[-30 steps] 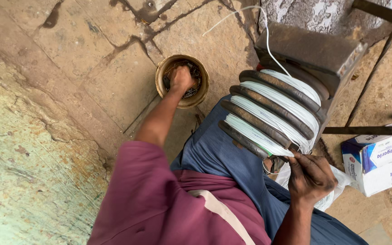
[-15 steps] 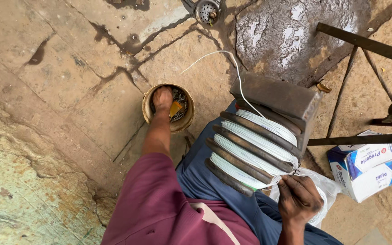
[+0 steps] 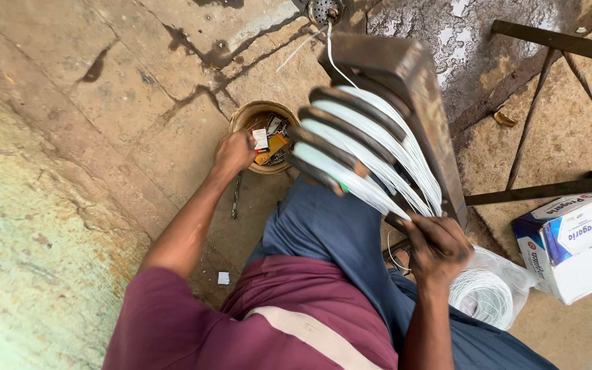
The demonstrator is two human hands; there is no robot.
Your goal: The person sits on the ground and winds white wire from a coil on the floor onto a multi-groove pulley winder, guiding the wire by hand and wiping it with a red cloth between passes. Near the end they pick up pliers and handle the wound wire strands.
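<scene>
I sit on a cracked concrete floor in blue trousers and a maroon shirt. My left hand (image 3: 234, 152) reaches out to a round brass-coloured bowl (image 3: 241, 120) of small mixed parts. Its fingers are curled at the bowl's near rim, beside a small white and red piece (image 3: 260, 139); whether they hold anything is hidden. My right hand (image 3: 440, 248) grips the lower end of a dark stepped winding former (image 3: 405, 75) that stands tilted over my lap. Several bands of thin white wire (image 3: 371, 147) are wound on the former. One white strand (image 3: 329, 51) runs up from it.
A white and blue cardboard box (image 3: 573, 243) lies at the right. A clear bag with a coil of white wire (image 3: 484, 296) sits by my right knee. Dark metal frame bars (image 3: 536, 186) cross the right side. A floor drain (image 3: 323, 9) is at the top, and a thin metal tool (image 3: 236, 195) lies below the bowl.
My left hand has drawn back from the middle of the bowl to its near rim, uncovering the parts inside. The former has tipped up toward me in my right hand.
</scene>
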